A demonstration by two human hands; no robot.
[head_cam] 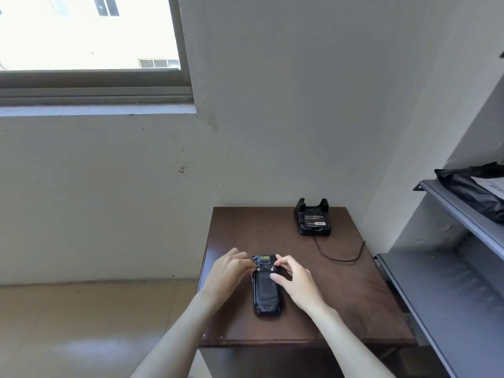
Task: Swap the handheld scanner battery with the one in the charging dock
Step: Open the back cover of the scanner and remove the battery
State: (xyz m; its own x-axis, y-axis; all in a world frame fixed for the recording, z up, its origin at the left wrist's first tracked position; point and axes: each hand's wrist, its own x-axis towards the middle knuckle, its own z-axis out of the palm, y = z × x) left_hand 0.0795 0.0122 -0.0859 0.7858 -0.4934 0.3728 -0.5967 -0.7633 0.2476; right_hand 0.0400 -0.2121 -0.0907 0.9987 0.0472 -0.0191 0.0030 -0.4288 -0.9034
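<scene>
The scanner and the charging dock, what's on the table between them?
In the head view, mostly bare brown table separates the scanner from the charging dock. Only the dock's black cable loops off to the right of that stretch.

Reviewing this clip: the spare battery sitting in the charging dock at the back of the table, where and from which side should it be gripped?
Probably by the battery's two long side edges, reaching from above and in front. The charging dock has raised prongs behind and a lip below, leaving the label face and sides exposed.
</scene>
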